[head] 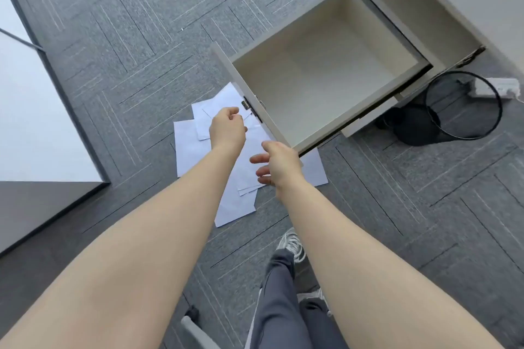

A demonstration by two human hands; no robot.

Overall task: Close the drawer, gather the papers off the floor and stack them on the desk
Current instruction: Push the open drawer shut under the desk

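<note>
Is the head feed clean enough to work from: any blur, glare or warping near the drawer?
Head view: light is soft and even; the open drawer and papers read clearly; wide-angle stretch swells the forearms at the bottom; both hands, left, right, are slightly soft.

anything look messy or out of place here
Yes. White papers lie scattered and overlapping on the carpet, partly under the drawer, which hangs pulled fully out and empty. Both hands, left hand and right hand, are at its front.
</note>
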